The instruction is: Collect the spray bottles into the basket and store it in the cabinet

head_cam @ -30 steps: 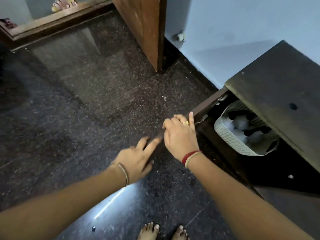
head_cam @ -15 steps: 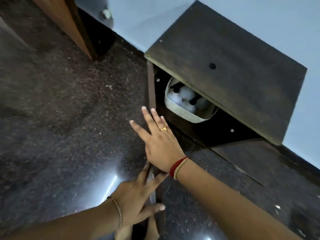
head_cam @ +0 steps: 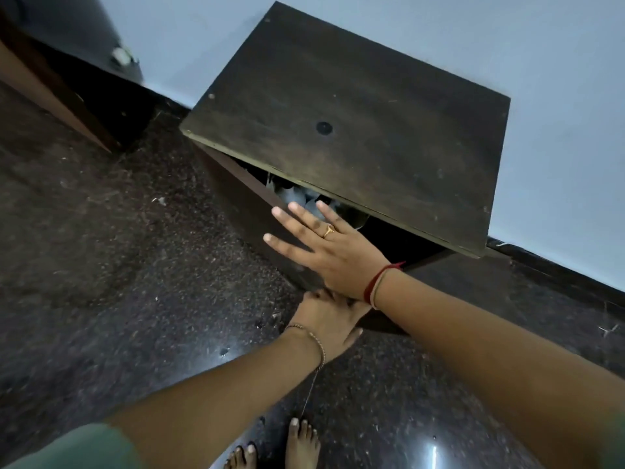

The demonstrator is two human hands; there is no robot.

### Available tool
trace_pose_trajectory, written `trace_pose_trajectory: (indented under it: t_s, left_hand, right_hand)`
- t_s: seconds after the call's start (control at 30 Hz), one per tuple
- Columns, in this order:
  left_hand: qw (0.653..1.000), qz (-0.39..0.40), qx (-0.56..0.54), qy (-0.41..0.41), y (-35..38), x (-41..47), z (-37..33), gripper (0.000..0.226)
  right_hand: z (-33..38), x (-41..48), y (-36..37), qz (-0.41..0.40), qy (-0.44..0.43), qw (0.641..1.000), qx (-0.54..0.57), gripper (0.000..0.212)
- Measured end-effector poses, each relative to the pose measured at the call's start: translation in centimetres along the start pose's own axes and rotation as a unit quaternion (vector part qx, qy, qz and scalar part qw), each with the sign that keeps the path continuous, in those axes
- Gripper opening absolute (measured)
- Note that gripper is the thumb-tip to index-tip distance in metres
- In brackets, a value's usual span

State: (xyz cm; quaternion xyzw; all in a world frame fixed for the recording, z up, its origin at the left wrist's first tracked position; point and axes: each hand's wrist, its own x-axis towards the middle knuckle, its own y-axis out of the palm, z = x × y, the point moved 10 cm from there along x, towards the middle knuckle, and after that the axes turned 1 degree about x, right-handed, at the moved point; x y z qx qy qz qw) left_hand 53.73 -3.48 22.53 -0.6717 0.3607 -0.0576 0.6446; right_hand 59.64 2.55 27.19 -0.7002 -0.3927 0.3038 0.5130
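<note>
I am pressing my flat, spread right hand (head_cam: 333,247) against the cabinet door (head_cam: 270,228), with my left hand (head_cam: 326,319) flat at its lower edge, holding nothing. The basket (head_cam: 355,218) of spray bottles (head_cam: 297,198) is sitting inside the cabinet (head_cam: 355,113). My fingertips (head_cam: 323,206) are risking a pinch if the door shuts fast.

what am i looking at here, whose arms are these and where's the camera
There is no machine here. The camera sits on a person's head, looking forward and down, so the two bare arms and the toes at the bottom are the wearer's own.

The dark box against the wall is a low cabinet on the floor. Its door is nearly shut. The right hand lies flat on the door with fingers spread; the left hand presses lower down, partly hidden under the right wrist. Neither holds anything.

Through the gap that remains you can glimpse the basket with spray bottles inside, blurred and mostly hidden.
</note>
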Motion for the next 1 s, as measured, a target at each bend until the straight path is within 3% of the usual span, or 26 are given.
trace_pose_trajectory:
  t_s: [0.1,0.2,0.37,0.6,0.83,0.93,1.0]
  left_hand:
    - [1.0,-0.001,0.027,-0.002,-0.8,1.8,0.6,0.047]
    - [0.998,-0.011,0.057,-0.025,-1.7,3.2,1.9,0.052]
    - [0.996,-0.017,0.058,-0.061,-1.7,4.3,4.6,0.074]
    - [0.997,-0.026,0.067,-0.034,-1.2,4.1,6.5,0.073]
    - [0.972,-0.229,0.017,0.049,-8.4,0.4,6.9,0.026]
    - [0.937,-0.345,0.022,0.057,-13.8,-1.8,7.9,0.025]
    - [0.922,-0.385,0.041,-0.004,-17.1,-3.0,9.2,0.039]
  right_hand:
    - [-1.3,-0.1,0.5,-0.012,-0.005,0.998,-0.067,0.06]
    - [-3.5,0.3,-0.1,-0.044,0.044,0.992,-0.105,0.06]
    - [-7.2,0.9,-0.4,-0.037,0.123,0.987,-0.093,0.07]
    - [-7.3,1.0,0.6,-0.001,0.125,0.99,-0.07,0.074]
    - [-8.7,0.6,-1.4,-0.043,0.194,0.979,0.048,0.066]
    - [-11.0,-0.6,-4.3,-0.069,0.251,0.964,0.057,0.063]
    - [-11.6,-0.9,-7.0,-0.085,0.277,0.956,0.045,0.064]
